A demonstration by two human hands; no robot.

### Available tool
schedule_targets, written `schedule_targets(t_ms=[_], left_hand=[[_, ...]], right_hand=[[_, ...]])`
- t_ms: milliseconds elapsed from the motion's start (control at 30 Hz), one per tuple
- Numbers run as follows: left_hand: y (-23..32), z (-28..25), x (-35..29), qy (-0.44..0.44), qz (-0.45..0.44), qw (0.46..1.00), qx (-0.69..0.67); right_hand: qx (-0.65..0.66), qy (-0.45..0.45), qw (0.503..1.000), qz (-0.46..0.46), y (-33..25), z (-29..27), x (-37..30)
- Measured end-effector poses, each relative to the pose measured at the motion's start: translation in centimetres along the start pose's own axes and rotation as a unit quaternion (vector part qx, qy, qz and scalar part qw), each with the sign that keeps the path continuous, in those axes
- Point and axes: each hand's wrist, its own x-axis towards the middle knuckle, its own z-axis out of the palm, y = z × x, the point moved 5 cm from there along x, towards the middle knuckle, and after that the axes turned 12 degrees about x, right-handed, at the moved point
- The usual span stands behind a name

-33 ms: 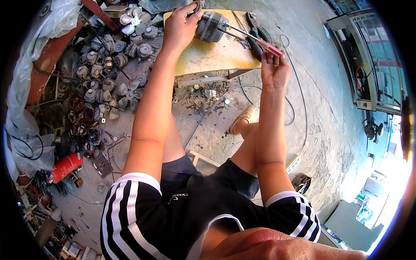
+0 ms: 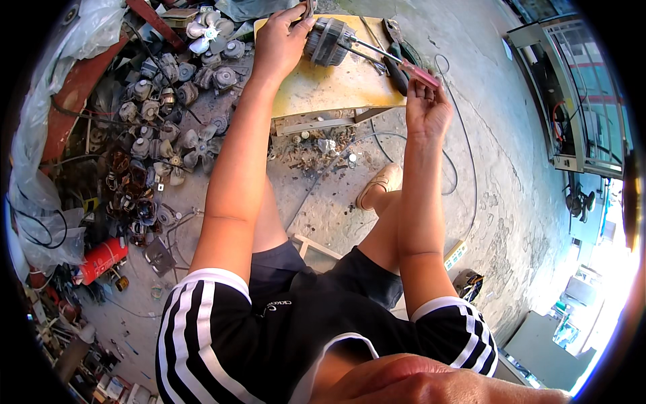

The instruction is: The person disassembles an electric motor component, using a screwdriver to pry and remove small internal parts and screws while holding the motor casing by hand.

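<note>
A grey electric motor (image 2: pixel 327 43) lies on its side on the yellow-topped table (image 2: pixel 323 91). My left hand (image 2: pixel 282 44) is closed at its left end, with thumb and fingers around a metal part (image 2: pixel 309 9) there. In my right hand (image 2: pixel 428 108) is a screwdriver (image 2: pixel 418 73) with a red handle, pinched by the fingers. Its long shaft points left, with the tip at the motor's right end. Pliers (image 2: pixel 396 64) with dark handles lie on the table behind the screwdriver.
Many used motors (image 2: pixel 225 77) and fan blades (image 2: pixel 202 32) are heaped on the floor to the left, near a red cylinder (image 2: pixel 102 260). Cables (image 2: pixel 464 128) trail over the floor at right, by a power strip (image 2: pixel 455 256). Small debris (image 2: pixel 326 145) lies below the table.
The fingers of my right hand have shifted slightly around the screwdriver handle. My left hand and the motor stay in place.
</note>
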Motion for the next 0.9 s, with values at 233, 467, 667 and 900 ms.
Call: schedule_targets(t_ms=[233,467,667,900], left_hand=[[-0.2,0.0,0.0,-0.016,-0.016,1.0,-0.007],[-0.7,0.4,0.1,-0.013,-0.025,0.998,-0.054],[-0.4,0.4,0.1,-0.012,-0.013,0.999,-0.029],[-0.9,0.4,0.1,-0.023,-0.036,0.998,-0.045]], right_hand=[[-0.056,0.031,0.998,0.005,0.9,1.0,-2.1],[-0.046,-0.011,0.998,-0.049,0.1,0.8,-1.0],[-0.018,-0.026,0.999,-0.02,0.4,1.1,-1.3],[-0.117,0.034,0.992,-0.031,0.5,0.7,-1.7]])
